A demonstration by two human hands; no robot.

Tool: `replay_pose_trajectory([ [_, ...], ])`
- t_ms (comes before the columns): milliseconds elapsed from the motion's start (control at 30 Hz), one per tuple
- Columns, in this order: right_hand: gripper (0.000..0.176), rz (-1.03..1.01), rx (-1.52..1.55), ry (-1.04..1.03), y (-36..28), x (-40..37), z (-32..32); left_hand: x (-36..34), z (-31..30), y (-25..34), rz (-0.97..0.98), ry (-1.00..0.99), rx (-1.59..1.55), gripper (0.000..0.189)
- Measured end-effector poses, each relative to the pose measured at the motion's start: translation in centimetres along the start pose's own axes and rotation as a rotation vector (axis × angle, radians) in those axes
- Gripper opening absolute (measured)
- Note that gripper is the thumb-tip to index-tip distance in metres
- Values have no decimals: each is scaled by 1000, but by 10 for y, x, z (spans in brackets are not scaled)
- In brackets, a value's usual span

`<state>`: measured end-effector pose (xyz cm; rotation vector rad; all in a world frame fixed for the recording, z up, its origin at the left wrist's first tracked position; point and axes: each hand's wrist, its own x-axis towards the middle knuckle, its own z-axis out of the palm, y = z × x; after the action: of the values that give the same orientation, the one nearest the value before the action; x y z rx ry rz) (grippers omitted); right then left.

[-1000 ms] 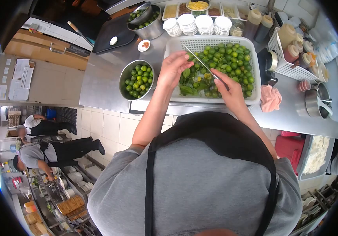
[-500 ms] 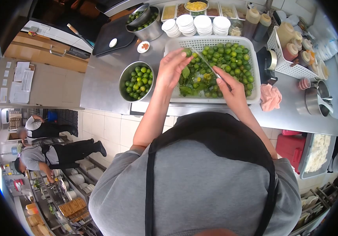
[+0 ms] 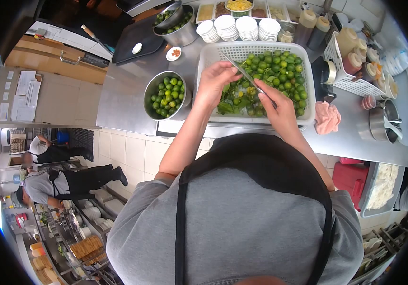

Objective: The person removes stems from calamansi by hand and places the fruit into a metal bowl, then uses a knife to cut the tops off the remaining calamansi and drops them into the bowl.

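My right hand (image 3: 277, 101) is closed around the handle of a knife (image 3: 241, 67), whose blade slants up to the left. Close by the blade is my left hand (image 3: 215, 81), its fingers curled together above the left side of a white perforated basket (image 3: 256, 46). Whatever my left fingers hold is hidden. Small green limes (image 3: 287, 71), probably calamansi, fill much of the basket, with loose green leaves (image 3: 226, 107) at its front left. Left of the basket, more limes sit in a steel pot (image 3: 148, 105).
Stacked white dishes (image 3: 248, 29) and topping containers stand behind the basket. To the right are a pink cloth (image 3: 328, 118), a white crate (image 3: 339, 71) of sauce bottles and steel pots. A larger pot (image 3: 185, 37) of limes stands back left. Two co-workers (image 3: 47, 185) are at the far left.
My left hand has curled inward and slightly down, and the green lime earlier visible at its fingertips no longer shows. The knife blade has moved left and up, beside those fingers.
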<state>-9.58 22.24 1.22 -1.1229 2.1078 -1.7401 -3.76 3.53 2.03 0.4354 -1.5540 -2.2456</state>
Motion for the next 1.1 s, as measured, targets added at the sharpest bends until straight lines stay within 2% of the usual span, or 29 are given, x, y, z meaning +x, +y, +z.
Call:
replay_pose_trajectory([
  [233, 30, 35, -17, 25, 7, 6, -1, -7, 4, -6, -63, -143, 241, 21],
  [300, 30, 25, 2, 39, 5, 5, -4, 0, -5, -1, 32, -20, 127, 21],
  [433, 30, -14, 61, 4, 6, -3, 0, 12, -22, 7, 124, 64, 20, 21],
  [567, 30, 17, 101, -25, 7, -7, 5, 11, -20, 15, 179, 98, 89, 18],
  [667, 30, -4, 10, -35, 7, -3, 4, 13, -22, 10, 192, 105, 179, 18],
  [767, 30, -1, -5, -10, 9, 0, 5, 6, -15, 6, 126, 32, 222, 17],
  [933, 29, 56, 36, -27, 6, 3, 6, 7, -19, 5, 56, -30, 44, 16],
  [1000, 29, 32, 15, -21, 8, 3, 6, 11, -27, 11, -77, -73, -219, 18],
  [1100, 29, 26, -10, 3, 13, 1, 3, 30, -47, 9, -137, -82, -391, 21],
])
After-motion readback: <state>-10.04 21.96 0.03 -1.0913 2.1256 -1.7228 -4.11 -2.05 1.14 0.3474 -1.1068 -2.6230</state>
